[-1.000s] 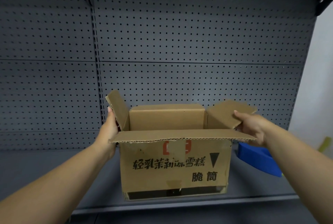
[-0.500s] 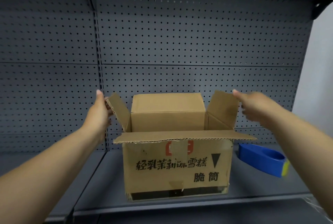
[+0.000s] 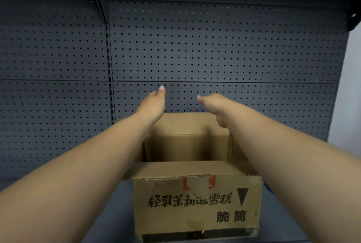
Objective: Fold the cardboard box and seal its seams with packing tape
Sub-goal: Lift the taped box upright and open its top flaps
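- The pegboard wall (image 3: 214, 47) stood close behind the work.
- The cardboard box (image 3: 195, 203) stood upright on the shelf (image 3: 117, 213), top not closed, near flap (image 3: 187, 169) folded out toward you, far flap (image 3: 187, 123) raised.
- Your left hand (image 3: 153, 104) reached over the far flap, fingers straight, holding nothing.
- Your right hand (image 3: 214, 106) reached likewise; I could not tell how its fingers lay.
- No tape showed on the top seams.
- Risk: both side flaps were hidden under your forearms; pulling the far flap down first could trap them unevenly and leave a crooked seam.
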